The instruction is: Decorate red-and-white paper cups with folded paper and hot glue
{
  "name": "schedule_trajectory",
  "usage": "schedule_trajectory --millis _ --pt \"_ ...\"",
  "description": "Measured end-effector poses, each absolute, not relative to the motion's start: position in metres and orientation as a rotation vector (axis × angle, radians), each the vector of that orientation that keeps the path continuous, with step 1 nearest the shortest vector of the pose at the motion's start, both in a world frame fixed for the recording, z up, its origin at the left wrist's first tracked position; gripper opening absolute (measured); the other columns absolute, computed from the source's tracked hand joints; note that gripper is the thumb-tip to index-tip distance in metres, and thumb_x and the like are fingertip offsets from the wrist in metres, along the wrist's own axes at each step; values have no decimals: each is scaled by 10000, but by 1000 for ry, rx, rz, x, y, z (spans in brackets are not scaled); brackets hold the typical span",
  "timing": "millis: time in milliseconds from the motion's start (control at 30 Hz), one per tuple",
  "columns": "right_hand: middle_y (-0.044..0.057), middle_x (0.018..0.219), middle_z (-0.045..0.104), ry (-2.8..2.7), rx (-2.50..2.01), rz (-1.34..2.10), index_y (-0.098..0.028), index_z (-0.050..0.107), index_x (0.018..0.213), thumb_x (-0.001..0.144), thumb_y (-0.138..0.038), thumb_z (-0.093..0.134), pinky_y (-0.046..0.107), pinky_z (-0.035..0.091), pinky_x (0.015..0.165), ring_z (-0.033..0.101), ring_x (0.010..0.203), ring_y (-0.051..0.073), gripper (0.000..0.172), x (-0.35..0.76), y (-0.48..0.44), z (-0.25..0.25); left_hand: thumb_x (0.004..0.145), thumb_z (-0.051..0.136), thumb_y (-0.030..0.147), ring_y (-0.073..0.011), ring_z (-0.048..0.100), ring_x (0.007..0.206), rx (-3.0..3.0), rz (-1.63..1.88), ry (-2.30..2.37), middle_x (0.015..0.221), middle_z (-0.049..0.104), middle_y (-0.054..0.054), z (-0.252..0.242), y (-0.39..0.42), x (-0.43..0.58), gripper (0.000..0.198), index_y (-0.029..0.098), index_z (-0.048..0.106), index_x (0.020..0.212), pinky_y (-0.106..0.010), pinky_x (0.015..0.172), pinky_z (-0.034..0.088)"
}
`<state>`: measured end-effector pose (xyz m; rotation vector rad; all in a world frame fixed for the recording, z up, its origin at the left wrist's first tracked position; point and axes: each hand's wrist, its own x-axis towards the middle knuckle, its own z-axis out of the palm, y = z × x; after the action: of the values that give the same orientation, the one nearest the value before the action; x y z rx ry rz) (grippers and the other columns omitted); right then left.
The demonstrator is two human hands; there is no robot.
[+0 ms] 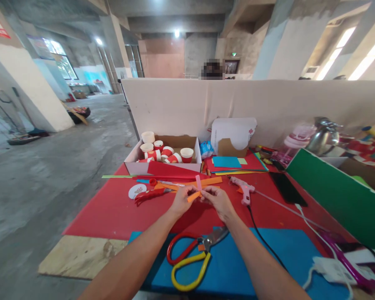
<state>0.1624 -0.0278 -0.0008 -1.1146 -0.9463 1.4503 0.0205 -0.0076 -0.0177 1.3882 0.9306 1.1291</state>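
Note:
Over the middle of the red table sheet, my left hand (181, 201) and my right hand (218, 199) meet with fingertips pinched together. An orange strip (193, 196) lies between the fingers of my left hand. A pink strip (198, 182) sticks up from between both hands, its lower end at my right fingertips. How the two strips join is hidden by my fingers. Below my wrists lie scissors (192, 254) with one red and one yellow handle. More orange strips (210, 181) rest on the table just behind my hands.
A pink glue gun (244, 189) with a black cord lies to the right, near a black phone (288, 189). A white box (162, 168) of paper cups stands at the back left. Red-handled pliers (150, 194) lie left of my hands. A green box panel (337, 200) borders the right side.

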Motion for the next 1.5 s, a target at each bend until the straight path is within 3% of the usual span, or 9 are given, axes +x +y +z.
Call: schedule_trajectory --millis 333,700,1000,1500 --pt "-25 549 634 -771 -1089 1438 -151 636 635 430 -340 841 221 489 574 576 519 92 346 157 -28 -2 578 755 334 -103 530 562 1126 1151 907 624 608 12 -2 -16 25 281 152 595 721 -229 577 433" --pt "4 640 683 -776 -1050 1534 -155 649 711 461 -306 851 264 548 666 653 587 129 355 154 -30 -1 610 703 291 -86 439 547 1292 1235 1031 537 510 40 0 -12 21 220 159 534 562 -206 547 369" --pt "19 594 677 -748 -1044 1545 -147 657 673 485 -382 843 307 567 687 669 591 160 354 157 -28 -8 587 738 369 -90 470 528 1172 1165 986 545 540 27 -3 -13 23 290 152 545 585 -209 525 385" --pt "20 605 677 -745 -1047 1543 -147 660 702 495 -337 845 313 572 704 666 597 158 336 155 -28 -7 600 733 336 -100 491 551 1136 1164 935 573 555 19 -8 -11 22 247 153 567 606 -225 551 400"
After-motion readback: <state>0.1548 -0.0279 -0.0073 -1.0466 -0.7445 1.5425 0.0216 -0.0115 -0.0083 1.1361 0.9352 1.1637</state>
